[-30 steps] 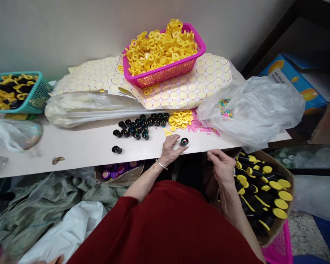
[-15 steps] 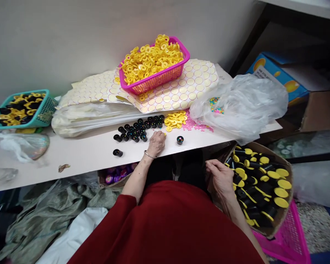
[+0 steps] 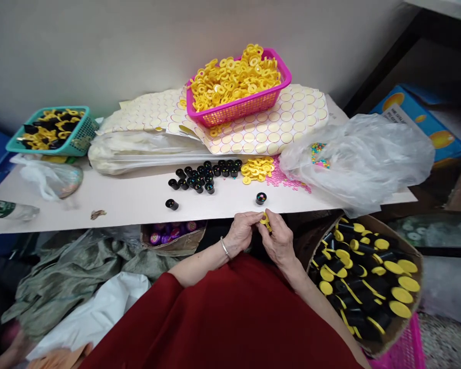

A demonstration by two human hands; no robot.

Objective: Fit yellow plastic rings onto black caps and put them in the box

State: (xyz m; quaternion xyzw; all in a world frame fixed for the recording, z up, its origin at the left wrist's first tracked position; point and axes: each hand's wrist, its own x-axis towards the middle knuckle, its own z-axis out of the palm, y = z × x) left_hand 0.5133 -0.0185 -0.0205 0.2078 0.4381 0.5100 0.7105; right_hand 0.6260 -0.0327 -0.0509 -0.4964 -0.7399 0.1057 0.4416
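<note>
At the front edge of the white tabletop [image 3: 130, 200], just below its rim, the left hand [image 3: 243, 233] and right hand [image 3: 280, 241] meet and share a small yellow plastic ring [image 3: 264, 219], pinched between the fingertips of both. The other fingers of each hand are curled loosely inward, and neither palm lies open. Both wrists are bent towards each other, the forearms rising from the red-clad lap, with a thin bangle on the left wrist. The ring is held in the air over the gap between table and lap, touching nothing but the fingers. A light fingertip grip on so small a part is the likely weak point: a slip would probably drop the ring past the table edge into the grey-green cloth [image 3: 80, 277] below, where it would be hard to find. The small black plastic cup filled with coloured beads [image 3: 260, 198] stands upright near the edge just beyond the hands, so a knuckle brushing it could tip it and spill the beads.
</note>
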